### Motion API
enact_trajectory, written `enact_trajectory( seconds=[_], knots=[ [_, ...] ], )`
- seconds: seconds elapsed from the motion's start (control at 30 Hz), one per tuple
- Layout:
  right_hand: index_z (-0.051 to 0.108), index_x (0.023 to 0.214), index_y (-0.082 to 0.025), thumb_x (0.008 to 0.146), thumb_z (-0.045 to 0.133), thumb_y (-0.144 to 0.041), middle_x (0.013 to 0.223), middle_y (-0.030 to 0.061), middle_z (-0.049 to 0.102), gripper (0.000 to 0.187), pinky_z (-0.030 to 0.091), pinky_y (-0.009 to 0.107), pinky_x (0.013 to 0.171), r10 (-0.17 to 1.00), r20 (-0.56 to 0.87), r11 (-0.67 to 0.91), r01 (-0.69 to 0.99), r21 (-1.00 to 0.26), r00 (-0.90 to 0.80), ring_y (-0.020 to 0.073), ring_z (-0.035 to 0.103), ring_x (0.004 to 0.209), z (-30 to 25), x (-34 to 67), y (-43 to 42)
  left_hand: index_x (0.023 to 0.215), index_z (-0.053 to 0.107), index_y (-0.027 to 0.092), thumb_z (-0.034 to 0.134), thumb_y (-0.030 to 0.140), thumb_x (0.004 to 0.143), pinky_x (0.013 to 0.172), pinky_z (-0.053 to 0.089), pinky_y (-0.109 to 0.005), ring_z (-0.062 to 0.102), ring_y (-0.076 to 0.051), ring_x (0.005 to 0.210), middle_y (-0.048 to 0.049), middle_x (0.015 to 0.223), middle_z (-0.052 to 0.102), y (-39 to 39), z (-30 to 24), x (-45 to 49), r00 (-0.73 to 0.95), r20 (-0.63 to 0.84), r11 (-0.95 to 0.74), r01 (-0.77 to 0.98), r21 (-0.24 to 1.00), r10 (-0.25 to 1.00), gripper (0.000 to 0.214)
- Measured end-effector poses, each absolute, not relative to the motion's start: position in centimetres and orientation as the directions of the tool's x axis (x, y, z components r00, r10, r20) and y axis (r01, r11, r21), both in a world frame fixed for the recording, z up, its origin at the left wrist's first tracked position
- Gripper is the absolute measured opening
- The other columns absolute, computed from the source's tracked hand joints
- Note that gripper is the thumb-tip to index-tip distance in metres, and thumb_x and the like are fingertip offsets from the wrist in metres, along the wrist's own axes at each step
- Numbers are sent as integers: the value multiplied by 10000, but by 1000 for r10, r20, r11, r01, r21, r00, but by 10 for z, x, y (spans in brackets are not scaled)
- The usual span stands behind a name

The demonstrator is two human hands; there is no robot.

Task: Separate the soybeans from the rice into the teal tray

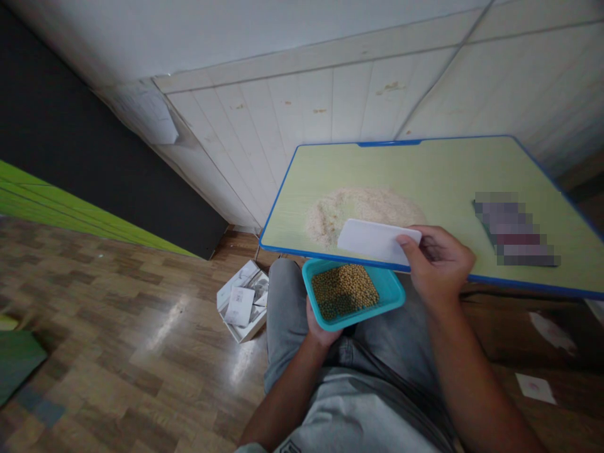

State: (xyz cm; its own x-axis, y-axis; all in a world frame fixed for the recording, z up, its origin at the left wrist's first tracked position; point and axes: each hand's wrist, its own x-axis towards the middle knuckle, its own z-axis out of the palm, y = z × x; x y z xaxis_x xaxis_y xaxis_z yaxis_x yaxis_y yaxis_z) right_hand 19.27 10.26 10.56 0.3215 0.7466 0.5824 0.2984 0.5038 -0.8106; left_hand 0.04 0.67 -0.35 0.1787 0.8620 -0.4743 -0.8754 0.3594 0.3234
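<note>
My left hand grips the near left side of a teal plastic tub, held over my lap just below the table edge. Inside the tub lie round yellowish beans, darker where shade falls on them. Between the thumb and fingers of my right hand is a flat white plastic scraper, held low over the near part of the table. Beyond and left of the scraper, a pale layer of fine grain is spread out, with a few yellowish bits at its left part.
The light green folding table has a blue rim and stands against a white panelled wall. A pixelated packet lies at its right. On the wooden floor, a white box with papers sits left of my legs. A dark panel stands further left.
</note>
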Motion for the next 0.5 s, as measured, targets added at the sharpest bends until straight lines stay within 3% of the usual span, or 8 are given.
enact_trajectory(
  seconds=[0.23,0.5],
  knots=[
    [851,938,-249,907,850,-288,840,13,836,50,655,327,694,768,585,503,320,-803,260,200,796,751,107,189,112,1365,847,268,436,515,1114,1455,32,-582,405,-335,1726,-53,1641,737,5,-19,-3,220,-410,360,-881,306,885,541],
    [866,926,-260,901,863,-239,834,1,846,33,649,310,682,749,634,567,309,-764,193,187,796,723,109,193,112,1343,863,297,436,516,1119,1457,45,-579,460,-321,1693,-28,1579,783,6,-20,-3,241,-323,341,-890,303,915,530]
  ],
)
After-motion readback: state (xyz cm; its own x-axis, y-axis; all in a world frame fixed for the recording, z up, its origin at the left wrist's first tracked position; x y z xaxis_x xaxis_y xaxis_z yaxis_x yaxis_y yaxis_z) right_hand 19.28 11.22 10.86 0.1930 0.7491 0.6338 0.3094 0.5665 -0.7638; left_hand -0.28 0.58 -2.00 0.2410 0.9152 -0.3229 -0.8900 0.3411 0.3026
